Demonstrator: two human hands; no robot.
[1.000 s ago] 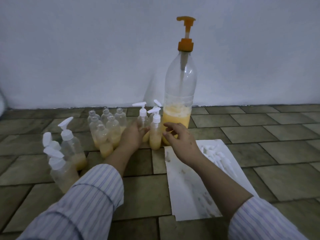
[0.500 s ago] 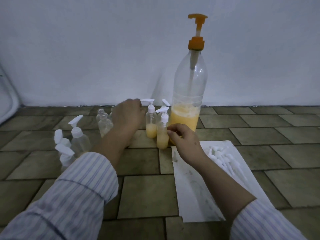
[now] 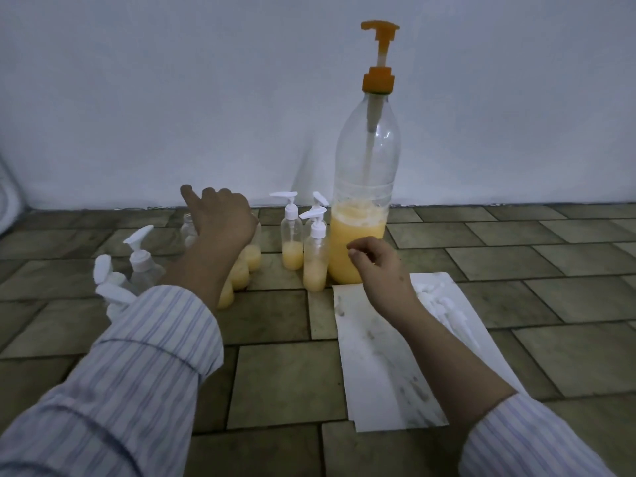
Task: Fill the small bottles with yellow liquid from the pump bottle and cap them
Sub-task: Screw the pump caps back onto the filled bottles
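Pump bottle (image 3: 364, 208): stood on the tiled floor (image 3: 285, 373) at about 1 o'clock from the view's centre, close to the wall, orange pump head up, yellow liquid filling only its lower part.
Paper sheet (image 3: 375, 366): lay on the floor at 4 o'clock, with loose white pump caps (image 3: 444, 304) heaped along its far right side.
Uncapped filled bottles (image 3: 241, 266): clustered at 10 o'clock, partly hidden behind the left forearm.
Capped bottles (image 3: 315, 249): three stood just left of the pump bottle; more capped ones (image 3: 137, 259) stood at 9 o'clock.
Left hand (image 3: 220, 218): hovered over the uncapped cluster, grip loosely curled with the index finger stretched forward; I could not tell whether it touched a bottle.
Right hand (image 3: 375, 263): hung in front of the pump bottle's base, grip lightly curled, thumb near fingertips, holding nothing visible.
Step in hand: probably picking the next filled bottle for capping.
Next move: likely the left hand would need to close round one bottle without toppling its neighbours, and the right would need to fetch a cap from the sheet.
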